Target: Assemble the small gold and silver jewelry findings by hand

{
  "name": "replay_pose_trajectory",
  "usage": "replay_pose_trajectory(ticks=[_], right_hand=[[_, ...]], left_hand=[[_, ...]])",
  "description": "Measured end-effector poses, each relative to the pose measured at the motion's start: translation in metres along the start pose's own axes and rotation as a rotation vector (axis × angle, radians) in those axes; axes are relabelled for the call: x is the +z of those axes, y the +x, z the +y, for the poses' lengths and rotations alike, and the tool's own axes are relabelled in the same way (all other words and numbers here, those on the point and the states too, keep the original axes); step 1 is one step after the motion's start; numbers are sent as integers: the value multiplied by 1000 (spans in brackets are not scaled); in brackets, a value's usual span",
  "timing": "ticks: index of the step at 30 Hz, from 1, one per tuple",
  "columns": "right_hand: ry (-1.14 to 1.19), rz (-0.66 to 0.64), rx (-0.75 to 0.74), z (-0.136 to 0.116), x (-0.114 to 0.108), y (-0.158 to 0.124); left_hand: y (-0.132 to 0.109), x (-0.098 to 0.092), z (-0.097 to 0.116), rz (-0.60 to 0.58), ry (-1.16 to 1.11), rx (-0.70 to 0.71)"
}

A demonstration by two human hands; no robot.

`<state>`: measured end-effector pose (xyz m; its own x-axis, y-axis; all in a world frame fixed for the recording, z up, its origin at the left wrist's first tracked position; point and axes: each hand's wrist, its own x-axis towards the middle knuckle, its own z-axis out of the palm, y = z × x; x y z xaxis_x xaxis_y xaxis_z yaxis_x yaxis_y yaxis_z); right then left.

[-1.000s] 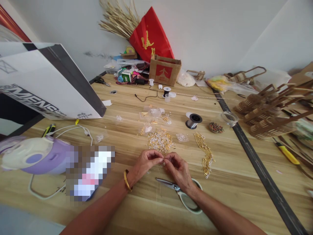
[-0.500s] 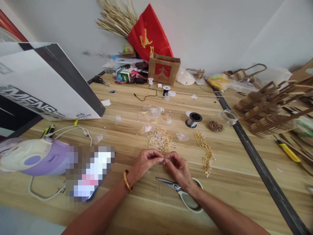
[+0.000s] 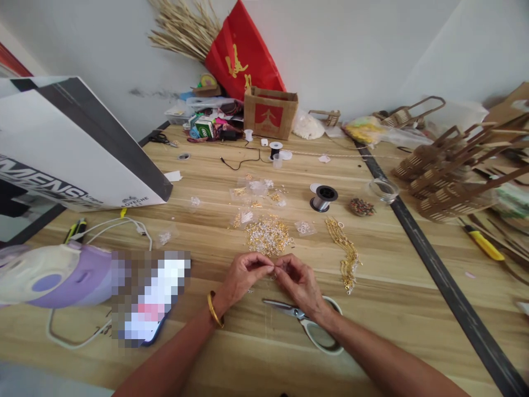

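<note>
My left hand (image 3: 243,275) and my right hand (image 3: 300,284) meet fingertip to fingertip just above the wooden table (image 3: 397,309), pinching something tiny between them; it is too small to identify. A gold bangle (image 3: 215,310) circles my left wrist. Right behind the fingertips lies a heap of small gold and white beads (image 3: 268,234). Scissors (image 3: 308,325) with pale handles lie under my right wrist. A row of finished gold chains (image 3: 346,252) lies to the right of my hands.
A spool of clear thread (image 3: 323,198), a bead dish (image 3: 362,207) and a glass jar (image 3: 384,190) stand further back. A purple appliance (image 3: 53,273) and a phone sit left, below a white bag (image 3: 74,149). Wooden baskets (image 3: 450,182) crowd the right; clutter lines the wall.
The hands stay pinched together in the same spot. The view has tilted slightly, shifting the whole scene a little left and up.
</note>
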<state>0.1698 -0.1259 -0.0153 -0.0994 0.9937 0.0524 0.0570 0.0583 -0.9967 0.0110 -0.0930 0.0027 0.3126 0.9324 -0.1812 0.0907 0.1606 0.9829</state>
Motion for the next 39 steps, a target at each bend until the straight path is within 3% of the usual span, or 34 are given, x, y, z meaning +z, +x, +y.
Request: replay_pose_trajectory(ticks=[9, 29, 39], right_hand=[[-2, -13, -3, 1, -1, -1], [31, -24, -2, 4, 0, -1], [53, -28, 24, 6, -1, -1]], left_hand=[[2, -4, -2, -51, 28, 36], [1, -2, -7, 17, 115, 119], [0, -3, -5, -5, 151, 162]])
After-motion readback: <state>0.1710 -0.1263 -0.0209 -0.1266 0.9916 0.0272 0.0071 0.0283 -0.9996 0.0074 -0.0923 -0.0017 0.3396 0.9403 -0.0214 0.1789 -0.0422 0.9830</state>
